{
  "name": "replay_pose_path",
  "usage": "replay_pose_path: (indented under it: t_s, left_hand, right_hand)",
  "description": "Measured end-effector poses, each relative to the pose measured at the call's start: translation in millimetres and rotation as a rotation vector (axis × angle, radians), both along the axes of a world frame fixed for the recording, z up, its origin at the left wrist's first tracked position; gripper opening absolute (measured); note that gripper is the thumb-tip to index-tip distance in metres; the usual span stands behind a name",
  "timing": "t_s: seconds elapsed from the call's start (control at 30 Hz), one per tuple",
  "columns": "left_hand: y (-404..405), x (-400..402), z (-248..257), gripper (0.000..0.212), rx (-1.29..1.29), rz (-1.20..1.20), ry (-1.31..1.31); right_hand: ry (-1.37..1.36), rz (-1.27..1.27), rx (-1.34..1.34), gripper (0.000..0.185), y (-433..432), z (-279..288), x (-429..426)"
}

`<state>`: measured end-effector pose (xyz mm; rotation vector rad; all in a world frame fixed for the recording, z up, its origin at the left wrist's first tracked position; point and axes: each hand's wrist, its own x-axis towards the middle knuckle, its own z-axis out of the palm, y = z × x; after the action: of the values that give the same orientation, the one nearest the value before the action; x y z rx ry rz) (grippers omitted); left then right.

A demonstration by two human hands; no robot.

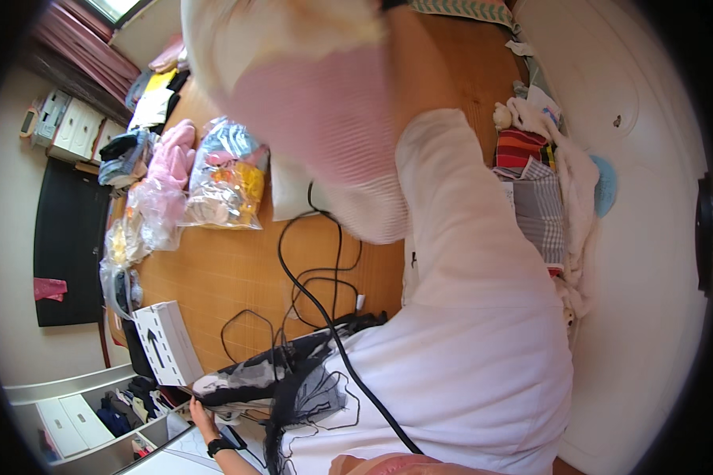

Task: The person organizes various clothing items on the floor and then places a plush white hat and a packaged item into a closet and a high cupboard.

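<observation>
My right forearm, in a white sleeve, reaches up to the top edge, where a dark band shows at the wrist. My right hand itself is out of view. A pink and cream ribbed knit garment hangs against that forearm, its upper part blurred. At the lower left, my left hand, with a black watch on its wrist, touches or lies close to the end of the black, grey and white patterned trousers. What its fingers hold, if anything, is hard to see. Just above it stands a white box with a printed black arrow.
Black cable loops over the wooden surface and crosses my white shirt. Clear plastic bags of clothes and a pink fluffy garment lie left. Striped and checked cloths lie right, beside a pale panel.
</observation>
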<state>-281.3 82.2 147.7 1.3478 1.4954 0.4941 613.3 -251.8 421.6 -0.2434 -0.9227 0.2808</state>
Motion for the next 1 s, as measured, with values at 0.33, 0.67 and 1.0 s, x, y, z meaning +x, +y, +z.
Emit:
replay_pose_path:
  t_s: [0.33, 0.67, 1.0]
  left_hand:
    - [-11.8, 3.0, -2.3, 0.043, 0.041, 0.019, 0.073]
    - [-18.8, 6.4, 7.5, 0.043, 0.062, 0.072, 0.118]
    - [-15.0, -1.1, 23.6, 0.037, 0.018, -0.002, 0.172]
  right_hand:
    - [0.355, -0.846, -0.234, 0.034, -341.7, -107.3, 61.7]
    - [1.399, -1.852, -0.683, 0.044, -369.4, -351.5, -35.4]
    - [0.962, -2.066, -1.931, 0.045, -385.2, -331.6, -105.1]
